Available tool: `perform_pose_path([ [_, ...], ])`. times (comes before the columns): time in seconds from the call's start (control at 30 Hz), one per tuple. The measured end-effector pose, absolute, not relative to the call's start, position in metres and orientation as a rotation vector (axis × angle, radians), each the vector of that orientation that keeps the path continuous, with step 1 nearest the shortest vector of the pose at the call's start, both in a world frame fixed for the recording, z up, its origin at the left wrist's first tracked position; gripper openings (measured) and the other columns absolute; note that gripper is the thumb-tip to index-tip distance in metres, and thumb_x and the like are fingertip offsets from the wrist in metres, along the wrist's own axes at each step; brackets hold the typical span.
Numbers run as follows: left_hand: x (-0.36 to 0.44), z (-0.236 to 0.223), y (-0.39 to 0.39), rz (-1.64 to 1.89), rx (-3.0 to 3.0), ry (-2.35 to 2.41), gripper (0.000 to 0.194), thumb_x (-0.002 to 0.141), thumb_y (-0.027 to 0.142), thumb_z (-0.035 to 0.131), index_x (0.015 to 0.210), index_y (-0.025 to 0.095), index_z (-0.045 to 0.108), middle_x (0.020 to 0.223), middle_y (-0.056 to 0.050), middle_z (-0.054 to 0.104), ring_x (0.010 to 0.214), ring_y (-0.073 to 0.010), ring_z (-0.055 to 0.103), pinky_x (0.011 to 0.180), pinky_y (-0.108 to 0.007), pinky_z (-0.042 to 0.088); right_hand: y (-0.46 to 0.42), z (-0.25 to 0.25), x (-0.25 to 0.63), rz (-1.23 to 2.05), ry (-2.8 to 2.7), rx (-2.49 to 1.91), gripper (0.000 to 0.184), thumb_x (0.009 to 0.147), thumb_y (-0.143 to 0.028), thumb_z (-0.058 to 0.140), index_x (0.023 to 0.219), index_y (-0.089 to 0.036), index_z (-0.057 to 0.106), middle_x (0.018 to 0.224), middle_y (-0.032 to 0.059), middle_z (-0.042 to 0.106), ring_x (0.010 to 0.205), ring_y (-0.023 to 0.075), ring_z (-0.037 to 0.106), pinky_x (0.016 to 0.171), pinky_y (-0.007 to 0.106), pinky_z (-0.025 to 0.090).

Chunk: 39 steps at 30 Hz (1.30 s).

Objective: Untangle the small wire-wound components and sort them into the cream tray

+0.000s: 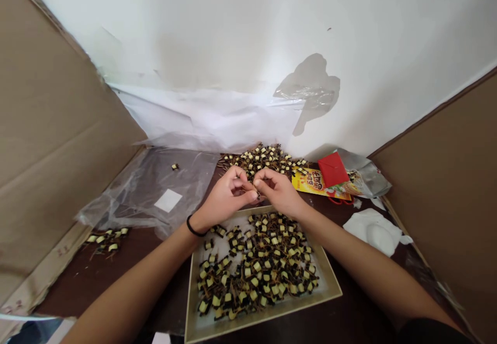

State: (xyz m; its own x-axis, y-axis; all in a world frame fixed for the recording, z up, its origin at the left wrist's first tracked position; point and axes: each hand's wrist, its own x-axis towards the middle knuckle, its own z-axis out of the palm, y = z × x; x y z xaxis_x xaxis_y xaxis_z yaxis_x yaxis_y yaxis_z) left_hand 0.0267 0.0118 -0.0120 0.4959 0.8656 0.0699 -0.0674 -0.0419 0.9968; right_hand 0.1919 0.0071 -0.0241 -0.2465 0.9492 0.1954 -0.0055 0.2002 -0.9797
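Both hands meet above the far edge of a shallow tray (330, 282). My left hand (233, 191), with a black band at its wrist, has thumb and fingers pinched together. Opposite it, my right hand (276, 191) pinches too, fingertips almost touching the left ones. Between them is a small wire-leaded coil (257, 194), mostly hidden by the fingers. In the tray lies a heap of similar coils (254, 282), black with pale yellow tape and thin copper-coloured leads. Beyond my hands a second pile of coils (267, 155) spreads over the dark table.
Clear plastic sheeting (143, 183) covers the left side, bearing a white square (168, 200) and one loose coil (175, 167). Several coils (106, 239) lie front left. At right are a yellow packet (306, 179), red envelope (333, 169) and white crumpled piece (373, 230). Cardboard walls (446, 178) flank the table.
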Motion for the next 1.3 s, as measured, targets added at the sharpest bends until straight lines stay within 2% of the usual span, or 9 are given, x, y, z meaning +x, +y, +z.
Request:
perform_pose_path([
  [0.17, 0.025, -0.012, 0.016, 0.991, 1.402, 0.753, 0.041, 0.069, 0.036, 0.076, 0.083, 0.019, 0.042, 0.076, 0.003, 0.064, 0.069, -0.0102, 0.062, 0.069, -0.023, 0.047, 0.004, -0.019, 0.191, 1.69, -1.044, -0.728, 0.023, 0.073, -0.032, 0.07, 0.084, -0.019, 0.055, 0.063, -0.0065, 0.047, 0.053, 0.0066, 0.041, 0.05, 0.019, 0.037],
  [0.27, 0.024, -0.012, 0.017, 0.976, 1.397, 0.734, 0.039, 0.07, 0.035, 0.076, 0.085, 0.018, 0.044, 0.076, 0.003, 0.063, 0.069, -0.0102, 0.061, 0.068, -0.023, 0.047, 0.002, -0.016, 0.191, 1.822, -0.978, -0.669, 0.025, 0.066, -0.026, 0.075, 0.082, -0.017, 0.058, 0.063, -0.0057, 0.049, 0.054, 0.0053, 0.041, 0.05, 0.018, 0.035],
  [0.5, 0.024, -0.011, 0.016, 0.938, 1.43, 0.711, 0.037, 0.071, 0.033, 0.075, 0.086, 0.018, 0.045, 0.077, 0.003, 0.062, 0.071, -0.0101, 0.062, 0.068, -0.022, 0.046, 0.001, -0.015, 0.191, 1.833, -0.986, -0.707, 0.027, 0.062, -0.023, 0.08, 0.077, -0.017, 0.059, 0.066, -0.0053, 0.052, 0.056, 0.0055, 0.043, 0.048, 0.018, 0.034],
  [0.73, 0.023, -0.011, 0.016, 0.944, 1.439, 0.705, 0.036, 0.072, 0.034, 0.074, 0.085, 0.018, 0.045, 0.075, 0.003, 0.06, 0.068, -0.009, 0.059, 0.065, -0.02, 0.044, 0.002, -0.015, 0.192, 1.849, -0.996, -0.739, 0.028, 0.064, -0.025, 0.081, 0.079, -0.018, 0.058, 0.066, -0.0064, 0.047, 0.054, 0.0042, 0.039, 0.046, 0.016, 0.03],
  [0.87, 0.024, -0.012, 0.015, 0.951, 1.43, 0.719, 0.037, 0.071, 0.036, 0.075, 0.083, 0.018, 0.045, 0.073, 0.004, 0.058, 0.065, -0.0077, 0.056, 0.062, -0.019, 0.042, 0.001, -0.016, 0.193, 1.854, -1.008, -0.745, 0.029, 0.064, -0.026, 0.081, 0.079, -0.018, 0.057, 0.069, -0.0058, 0.049, 0.054, 0.0035, 0.04, 0.046, 0.016, 0.031],
  [1.3, 0.024, -0.013, 0.013, 0.918, 1.341, 0.688, 0.038, 0.07, 0.035, 0.077, 0.082, 0.018, 0.045, 0.068, 0.005, 0.058, 0.06, -0.0063, 0.055, 0.059, -0.017, 0.042, 0.001, -0.012, 0.194, 1.909, -1.032, -0.727, 0.031, 0.064, -0.025, 0.081, 0.078, -0.018, 0.054, 0.058, -0.0086, 0.047, 0.048, 0.0034, 0.038, 0.044, 0.015, 0.03],
])
